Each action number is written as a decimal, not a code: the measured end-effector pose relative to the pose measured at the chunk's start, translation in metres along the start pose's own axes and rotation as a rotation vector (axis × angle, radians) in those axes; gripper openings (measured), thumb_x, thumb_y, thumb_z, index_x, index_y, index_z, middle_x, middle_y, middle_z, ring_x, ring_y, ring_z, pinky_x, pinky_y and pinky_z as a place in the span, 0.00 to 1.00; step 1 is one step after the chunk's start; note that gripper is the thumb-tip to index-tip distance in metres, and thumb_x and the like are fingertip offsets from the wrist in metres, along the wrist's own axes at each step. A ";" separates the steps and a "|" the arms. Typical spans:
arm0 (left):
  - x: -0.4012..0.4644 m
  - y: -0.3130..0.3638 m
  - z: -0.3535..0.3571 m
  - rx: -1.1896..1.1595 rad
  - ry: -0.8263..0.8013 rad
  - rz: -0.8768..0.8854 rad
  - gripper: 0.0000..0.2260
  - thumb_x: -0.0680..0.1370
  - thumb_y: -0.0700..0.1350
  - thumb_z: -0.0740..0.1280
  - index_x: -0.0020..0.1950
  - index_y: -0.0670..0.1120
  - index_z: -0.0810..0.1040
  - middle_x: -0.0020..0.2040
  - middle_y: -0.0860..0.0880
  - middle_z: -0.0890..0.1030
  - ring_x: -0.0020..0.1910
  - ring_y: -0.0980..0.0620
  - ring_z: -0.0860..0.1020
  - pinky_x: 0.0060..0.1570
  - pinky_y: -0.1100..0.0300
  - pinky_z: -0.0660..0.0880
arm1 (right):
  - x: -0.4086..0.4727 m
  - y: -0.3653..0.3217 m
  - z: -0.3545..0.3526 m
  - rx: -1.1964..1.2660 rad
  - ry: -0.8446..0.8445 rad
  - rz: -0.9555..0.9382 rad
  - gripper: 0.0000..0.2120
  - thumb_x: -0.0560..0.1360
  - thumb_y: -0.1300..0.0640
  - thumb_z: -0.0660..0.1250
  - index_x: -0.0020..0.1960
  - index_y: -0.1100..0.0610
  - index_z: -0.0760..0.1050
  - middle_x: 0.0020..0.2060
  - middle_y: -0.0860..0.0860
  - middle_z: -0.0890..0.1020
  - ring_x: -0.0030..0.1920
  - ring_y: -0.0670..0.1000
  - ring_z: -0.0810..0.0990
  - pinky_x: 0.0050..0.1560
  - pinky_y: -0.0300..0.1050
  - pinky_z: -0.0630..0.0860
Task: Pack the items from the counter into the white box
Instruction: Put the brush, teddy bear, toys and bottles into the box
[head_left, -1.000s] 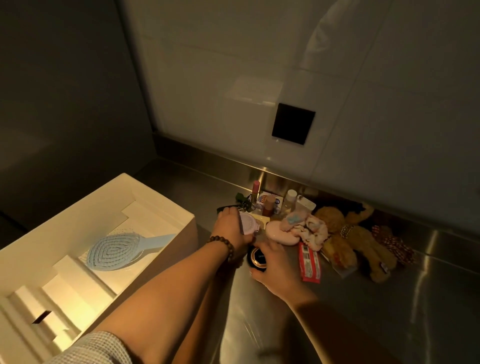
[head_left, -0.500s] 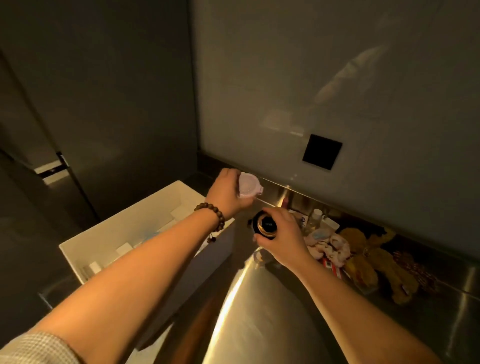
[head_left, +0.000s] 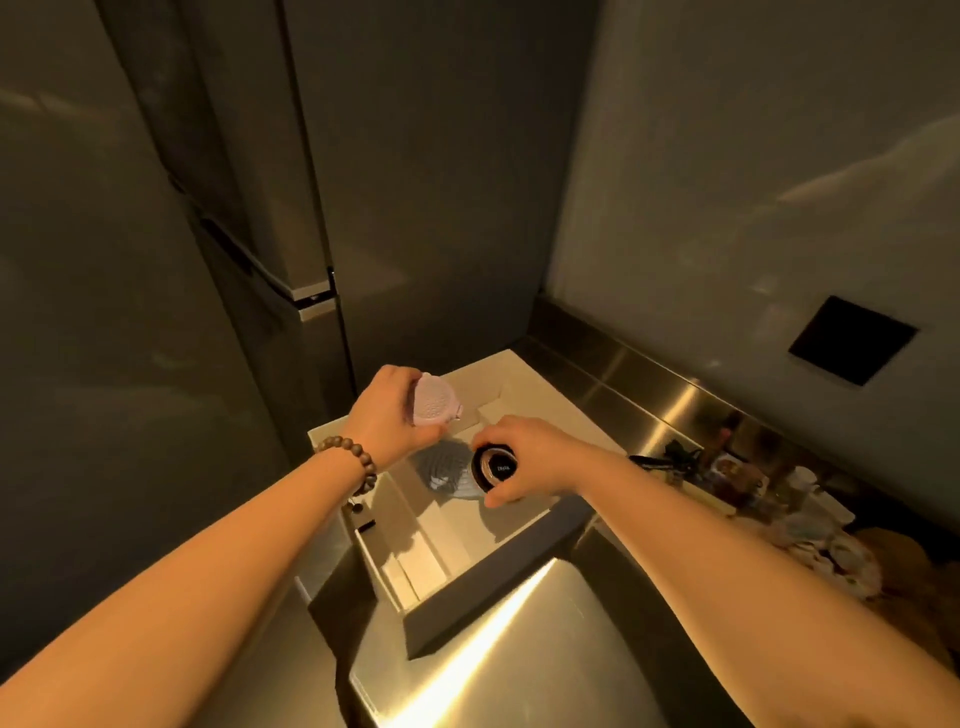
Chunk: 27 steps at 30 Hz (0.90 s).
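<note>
The white box (head_left: 540, 395) stands open on the steel counter, with a blue hairbrush (head_left: 441, 470) lying inside it. My left hand (head_left: 387, 410) hovers over the box's far left part and grips a small pink round brush (head_left: 435, 401). To its right, my right hand (head_left: 530, 460) holds a round black compact with a gold ring (head_left: 494, 466) above the box's middle. More items lie in a heap on the counter at the right: a black clip (head_left: 667, 457), small bottles (head_left: 737, 475) and light fabric pieces (head_left: 826, 530).
The steel counter (head_left: 519, 649) runs from the front to the right wall, with a low steel upstand (head_left: 649, 387) behind it. A dark tall cabinet or fridge (head_left: 249, 234) stands left of the box. A black square plate (head_left: 852, 340) sits on the wall.
Both hands lifted their items off the counter and carried them left; they are now above the open box. The view swung left, so the item heap sits at the right edge.
</note>
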<state>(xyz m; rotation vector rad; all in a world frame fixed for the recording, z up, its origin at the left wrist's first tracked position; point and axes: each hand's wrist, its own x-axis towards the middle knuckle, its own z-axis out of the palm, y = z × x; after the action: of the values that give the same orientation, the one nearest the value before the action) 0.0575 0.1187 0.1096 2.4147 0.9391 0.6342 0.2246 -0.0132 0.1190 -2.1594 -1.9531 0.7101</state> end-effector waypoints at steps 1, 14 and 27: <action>-0.002 -0.005 0.001 -0.010 -0.010 0.002 0.29 0.65 0.54 0.76 0.61 0.47 0.71 0.56 0.49 0.73 0.50 0.57 0.71 0.49 0.63 0.69 | 0.008 -0.002 0.005 -0.023 -0.074 -0.006 0.29 0.64 0.46 0.77 0.61 0.46 0.71 0.52 0.44 0.73 0.53 0.49 0.74 0.48 0.39 0.73; -0.006 -0.019 0.005 -0.095 -0.016 0.025 0.29 0.66 0.53 0.76 0.62 0.49 0.70 0.57 0.51 0.72 0.52 0.59 0.69 0.45 0.73 0.64 | 0.032 -0.010 0.046 -0.256 -0.471 0.061 0.28 0.69 0.54 0.75 0.66 0.55 0.69 0.62 0.55 0.75 0.58 0.56 0.75 0.51 0.46 0.74; -0.021 -0.026 -0.006 -0.099 -0.088 0.093 0.28 0.66 0.53 0.75 0.63 0.49 0.70 0.57 0.52 0.73 0.53 0.58 0.72 0.48 0.71 0.69 | 0.030 0.000 0.031 -0.297 -0.634 -0.162 0.24 0.77 0.66 0.61 0.71 0.51 0.68 0.66 0.55 0.70 0.65 0.56 0.69 0.65 0.46 0.69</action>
<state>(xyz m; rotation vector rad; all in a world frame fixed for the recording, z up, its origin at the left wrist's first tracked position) 0.0274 0.1220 0.0939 2.3873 0.7462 0.5884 0.2121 0.0099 0.0845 -2.0513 -2.6545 1.2642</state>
